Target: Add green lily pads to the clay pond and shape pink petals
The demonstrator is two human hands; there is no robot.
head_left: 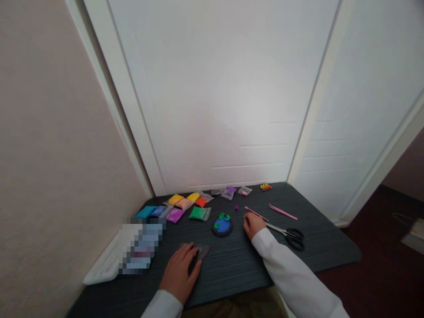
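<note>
My left hand [181,270] lies palm down near the table's front edge, thumb apart from the fingers. Its fingertips touch a clear plastic bag [203,252]. To the right, my right hand [254,224] rests on the table with curled fingers; whatever is in them, if anything, is hidden. Between and beyond the hands sits a small round clay pond [222,225], blue inside a dark rim with green pieces on it. Just beyond my right hand lies a thin pink tool [260,214]. Black-handled scissors [293,238] lie beside the right wrist. A small purple clay bit [236,207] lies beyond the pond.
Bags of coloured clay, such as a green bag [200,213] and a magenta bag [175,215], spread along the back left. Pink tweezers [283,211] lie at the right. A small red and yellow piece [265,187] sits near the white panel [228,97]. A blurred-out packet [142,247] is at left.
</note>
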